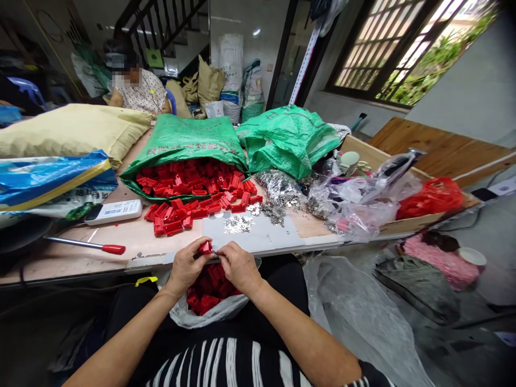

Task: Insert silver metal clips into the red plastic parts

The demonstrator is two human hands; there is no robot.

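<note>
My left hand (188,267) is closed on a small red plastic part (206,248), held just past the table's front edge. Close beside it, my right hand (241,267) pinches a small dark, thin piece (216,253) against that part; its kind is too small to make out. Below both hands, a white bag (189,320) in my lap holds many red parts (209,303). On the table ahead lie a loose heap of red parts (173,215) and a scatter of small shiny metal pieces (238,224) on a grey sheet (274,236).
A green sack (189,131) spills red parts toward me. Another green sack (290,134), a bag of metal pieces (276,188) and a wooden tray (387,231) of plastic bags stand right. Left lie a white device (116,211) and a red-tipped lever (113,249). A person (139,86) sits across.
</note>
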